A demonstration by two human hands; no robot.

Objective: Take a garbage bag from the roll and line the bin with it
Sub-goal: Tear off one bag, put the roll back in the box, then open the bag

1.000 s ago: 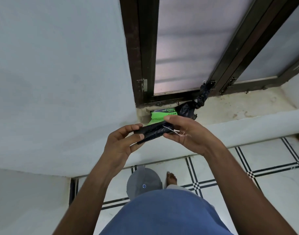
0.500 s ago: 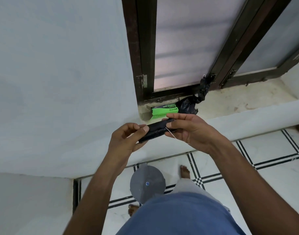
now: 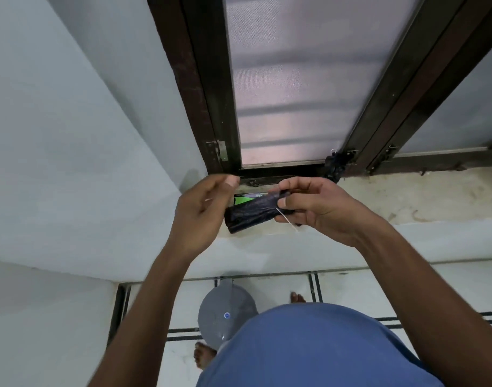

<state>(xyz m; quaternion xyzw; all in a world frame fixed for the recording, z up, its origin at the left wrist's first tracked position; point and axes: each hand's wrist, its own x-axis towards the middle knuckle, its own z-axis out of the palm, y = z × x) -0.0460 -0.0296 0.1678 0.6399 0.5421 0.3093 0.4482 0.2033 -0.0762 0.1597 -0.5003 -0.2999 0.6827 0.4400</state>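
My right hand (image 3: 320, 210) grips the right end of a black roll of garbage bags (image 3: 250, 216), held in the air in front of the window sill. A thin white string (image 3: 287, 220) hangs from that end by my fingers. My left hand (image 3: 201, 208) is loosely curled at the roll's left end, thumb raised above it; I cannot tell whether it grips the roll. The grey round bin (image 3: 225, 314), lid shut, stands on the floor below, between the wall and my body.
A green bag packet (image 3: 243, 200) lies on the stained sill (image 3: 406, 196) just behind the roll. Black plastic (image 3: 335, 163) is tied to the dark window frame. White walls close in on the left. Tiled floor and my bare feet are below.
Both hands have risen toward the window with the roll. My left thumb and fingers have lifted off the top of the roll's left end. The view has tilted up.
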